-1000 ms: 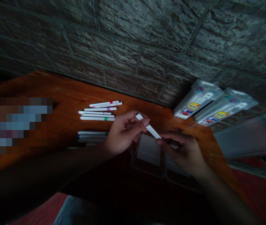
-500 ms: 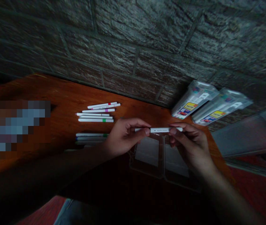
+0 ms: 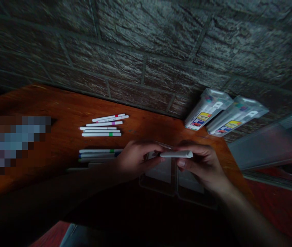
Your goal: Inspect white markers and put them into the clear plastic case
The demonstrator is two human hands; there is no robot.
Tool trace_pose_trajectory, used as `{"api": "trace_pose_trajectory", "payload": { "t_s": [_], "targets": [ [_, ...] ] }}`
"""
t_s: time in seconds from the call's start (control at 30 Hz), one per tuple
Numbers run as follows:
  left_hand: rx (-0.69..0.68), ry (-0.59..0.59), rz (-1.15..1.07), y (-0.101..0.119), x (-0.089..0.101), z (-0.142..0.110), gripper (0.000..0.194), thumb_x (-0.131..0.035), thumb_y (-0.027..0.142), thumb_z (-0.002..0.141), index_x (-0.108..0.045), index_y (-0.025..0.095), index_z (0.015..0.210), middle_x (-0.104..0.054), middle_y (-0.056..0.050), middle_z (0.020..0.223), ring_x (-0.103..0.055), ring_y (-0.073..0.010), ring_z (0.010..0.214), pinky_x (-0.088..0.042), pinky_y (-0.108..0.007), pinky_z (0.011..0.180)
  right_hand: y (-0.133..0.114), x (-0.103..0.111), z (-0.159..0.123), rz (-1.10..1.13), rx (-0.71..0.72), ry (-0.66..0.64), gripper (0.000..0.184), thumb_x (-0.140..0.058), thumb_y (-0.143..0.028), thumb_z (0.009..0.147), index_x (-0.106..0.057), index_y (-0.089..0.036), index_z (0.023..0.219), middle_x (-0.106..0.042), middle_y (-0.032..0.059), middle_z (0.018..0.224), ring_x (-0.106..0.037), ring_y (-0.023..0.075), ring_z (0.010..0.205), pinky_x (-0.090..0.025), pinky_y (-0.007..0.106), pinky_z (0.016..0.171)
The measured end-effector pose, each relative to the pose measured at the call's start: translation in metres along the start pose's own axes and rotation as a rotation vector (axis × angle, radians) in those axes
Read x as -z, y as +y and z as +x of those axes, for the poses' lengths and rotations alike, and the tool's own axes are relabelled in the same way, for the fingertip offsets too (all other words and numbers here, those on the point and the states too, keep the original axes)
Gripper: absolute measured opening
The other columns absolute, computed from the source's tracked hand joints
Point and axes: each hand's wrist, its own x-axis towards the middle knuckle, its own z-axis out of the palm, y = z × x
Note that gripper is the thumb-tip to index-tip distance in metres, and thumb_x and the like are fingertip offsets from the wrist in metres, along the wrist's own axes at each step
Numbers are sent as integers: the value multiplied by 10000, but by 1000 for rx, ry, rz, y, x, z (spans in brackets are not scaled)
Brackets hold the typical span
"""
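Observation:
A white marker [image 3: 174, 154] is held nearly level above the table, its rounded end to the right. My right hand [image 3: 205, 164] is closed on it with thumb and fingers. At its other end, the thumb and fingers of my left hand [image 3: 137, 158] close around it, partly hiding that tip. Beneath the hands lies an opened clear plastic case [image 3: 158, 173] with pale panels inside, dim in shadow. Left of the hands, several white markers [image 3: 101, 134] with coloured bands lie in a row, and a second group of markers [image 3: 94, 155] is partly covered by my left forearm.
Two clear marker cases [image 3: 199, 109] with yellow and blue labels lean against the stone wall [image 3: 120, 61] at the back right. A blurred-out patch covers the left of the wooden table [image 3: 58, 99]. The table's right edge is beyond my right hand.
The marker has turned from slanted to level, and its printed side no longer shows. Both hands have come slightly lower with it. The view has shifted a little to the right.

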Motion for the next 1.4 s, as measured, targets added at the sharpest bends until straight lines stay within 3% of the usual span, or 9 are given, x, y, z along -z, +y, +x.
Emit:
{"api": "trace_pose_trajectory", "payload": {
  "t_s": [0.1, 0.2, 0.4, 0.67, 1.07, 1.27, 1.4],
  "targets": [
    [-38, 2, 13, 0, 0, 0, 201, -732, 214, 959, -797, 191, 1148, -828, -43, 998, -723, -130, 764, -552, -234, 724, -2, -2, 0, -29, 37, -36, 229, -917, -272, 829, -880, -325, 1049, -840, 30, 930, -784, 156, 777, -663, 260, 701],
    [-76, 16, 10, 0, 1, 0, 170, -723, 188, 963, -793, 177, 1118, -826, -48, 1019, -723, -125, 766, -556, -229, 726, -3, -2, -1, -35, 45, -61, 264, -916, -269, 834, -872, -352, 1081, -842, 28, 994, -794, 161, 877, -661, 258, 762],
    [-101, 26, -1, 1, 0, 1, 133, -715, 144, 961, -779, 157, 1077, -831, -74, 1071, -760, -139, 845, -587, -240, 757, 0, 0, -3, -52, 20, -98, 307, -907, -222, 838, -865, -353, 1113, -832, 24, 978, -774, 142, 844, -646, 230, 735],
    [-116, -1, -61, 0, 1, 1, 163, -713, 135, 971, -779, 166, 1118, -818, -91, 1213, -779, -185, 1086, -613, -287, 935, 4, 1, -3, 9, 25, -153, 369, -900, -167, 838, -855, -336, 1163, -826, 33, 998, -752, 114, 851, -615, 179, 731],
    [-129, -5, -43, -1, -1, 0, 214, -705, 132, 972, -780, 169, 1169, -814, -100, 1220, -786, -192, 1057, -616, -292, 931, 4, 1, -6, -9, -5, -164, 378, -893, -168, 846, -850, -356, 1171, -820, 17, 996, -721, 90, 816, -582, 155, 699],
    [-137, 6, -35, -2, 0, 0, 173, -702, 177, 984, -788, 162, 1133, -826, -90, 1058, -789, -193, 991, -615, -283, 899, 4, 2, -6, -18, -26, -166, 382, -903, -195, 838, -849, -383, 1166, -817, 16, 979, -720, 101, 793, -585, 169, 680],
    [-159, -2, -30, -3, -1, 0, 175, -696, 144, 983, -775, 151, 1139, -824, -96, 1111, -783, -183, 1001, -610, -282, 914, 4, 3, -6, -22, -18, -163, 379, -911, -209, 832, -851, -378, 1166, -812, 20, 955, -721, 107, 782, -589, 175, 670]
  ]
}}
